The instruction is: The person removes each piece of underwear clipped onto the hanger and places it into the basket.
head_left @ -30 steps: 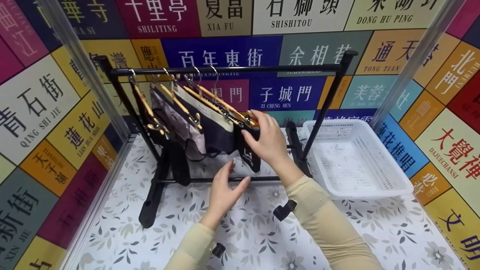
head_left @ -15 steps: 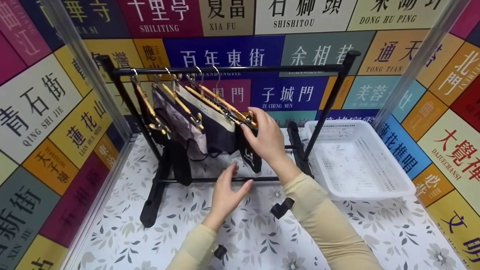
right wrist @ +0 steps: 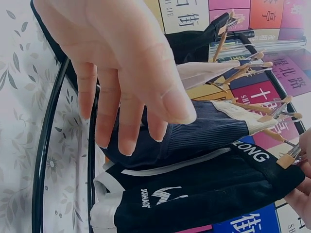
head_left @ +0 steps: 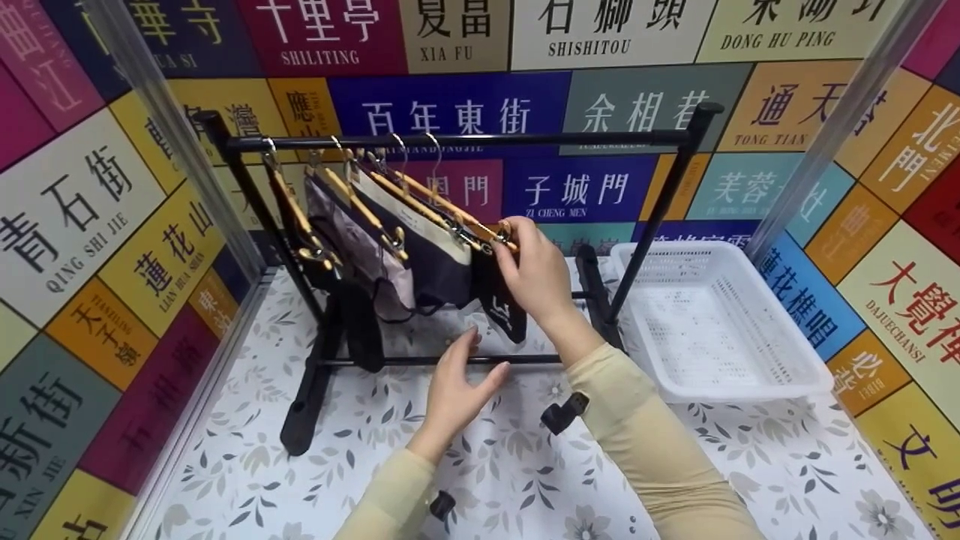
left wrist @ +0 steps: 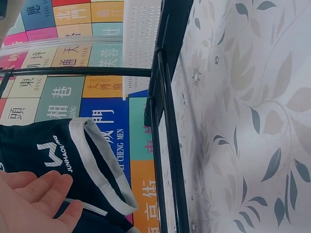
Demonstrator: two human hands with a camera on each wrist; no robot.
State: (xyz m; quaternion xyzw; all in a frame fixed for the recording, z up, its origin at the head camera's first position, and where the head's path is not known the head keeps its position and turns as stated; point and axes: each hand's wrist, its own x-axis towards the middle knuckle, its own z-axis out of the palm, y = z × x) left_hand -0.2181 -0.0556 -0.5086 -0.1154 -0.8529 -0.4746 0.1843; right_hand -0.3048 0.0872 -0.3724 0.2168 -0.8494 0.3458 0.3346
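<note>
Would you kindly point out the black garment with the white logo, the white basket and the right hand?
Black garment (right wrist: 211, 187), right wrist view: middle of its fabric.
White basket (head_left: 701, 334), head view: its inner floor.
Right hand (head_left: 541, 276), head view: back of the hand.

White plastic basket, perforated sides, sits on the right part of the table near the right wall. Table cover: white, grey leaf and flower print. Back wall, left wall and right wall all carry multicolour sign blocks, Chinese characters plus Latin lettering, e.g. cream SHISHITOU. See-through strips run up both back corners.
</note>
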